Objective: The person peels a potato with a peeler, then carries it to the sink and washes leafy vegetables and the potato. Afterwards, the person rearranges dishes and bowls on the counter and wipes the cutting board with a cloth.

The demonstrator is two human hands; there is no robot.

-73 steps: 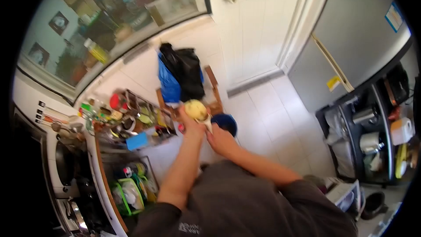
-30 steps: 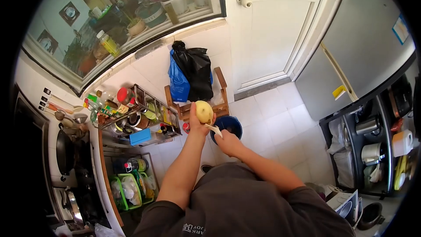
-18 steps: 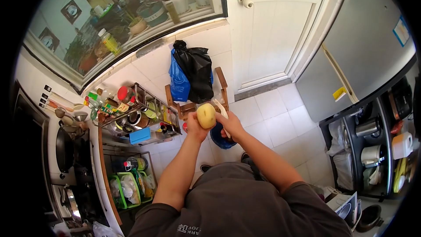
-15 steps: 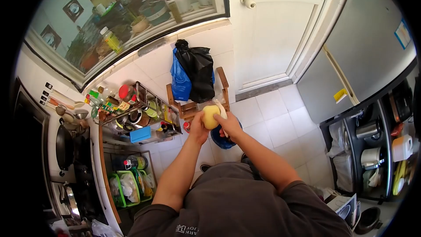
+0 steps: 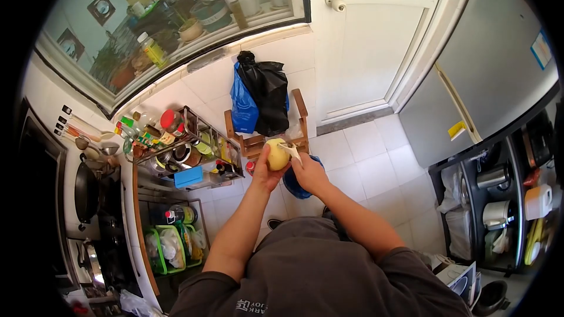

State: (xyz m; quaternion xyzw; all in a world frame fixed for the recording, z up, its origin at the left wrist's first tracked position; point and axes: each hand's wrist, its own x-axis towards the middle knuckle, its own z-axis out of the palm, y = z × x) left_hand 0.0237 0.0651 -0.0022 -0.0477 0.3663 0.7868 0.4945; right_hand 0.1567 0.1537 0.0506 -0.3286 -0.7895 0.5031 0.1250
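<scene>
By blue bin's (image 5: 302,192) left rim: left hand (image 5: 266,176) is grasping potato (image 5: 275,155)
Right hand (image 5: 309,176): is gripping white peeler (image 5: 292,152)
Peeler: is seemingly paring; next stroke calling for steadiness

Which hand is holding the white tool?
The right hand. It grips the white tool, while the left hand cups the round yellow food instead.
</scene>
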